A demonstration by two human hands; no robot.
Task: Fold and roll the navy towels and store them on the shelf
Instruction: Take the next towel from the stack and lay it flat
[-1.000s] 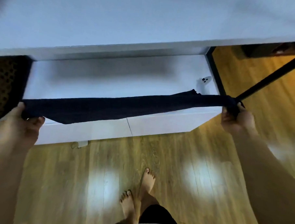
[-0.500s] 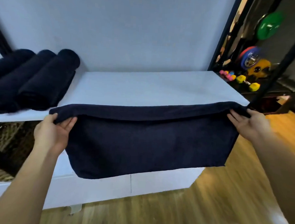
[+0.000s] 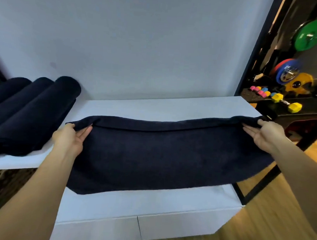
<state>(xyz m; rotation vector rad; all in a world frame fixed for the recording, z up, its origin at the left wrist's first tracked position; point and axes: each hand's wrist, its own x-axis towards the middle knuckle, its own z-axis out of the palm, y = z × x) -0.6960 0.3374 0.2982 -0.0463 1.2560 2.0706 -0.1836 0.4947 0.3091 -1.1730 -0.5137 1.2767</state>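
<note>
A navy towel [image 3: 159,156], folded double, is stretched wide over the front edge of the white shelf [image 3: 165,107]. Its lower part hangs down in front of the shelf. My left hand [image 3: 71,137] grips the towel's upper left corner. At the upper right corner, beside the shelf's right end, my right hand [image 3: 267,135] pinches the other end. Three rolled navy towels [image 3: 25,114] lie side by side on the left part of the shelf, against the wall.
A white lower level [image 3: 150,210] sits under the shelf. A black frame post [image 3: 255,51] borders the shelf on the right. Beyond it are coloured weight plates [image 3: 308,35] and small dumbbells [image 3: 285,103]. Wooden floor [image 3: 258,238] lies at the lower right. A woven dark basket [image 3: 4,187] is at lower left.
My view rose from the floor to the shelf. Both hands lifted the stretched towel from low in front of the lower level up to the shelf's front edge, then slightly further forward.
</note>
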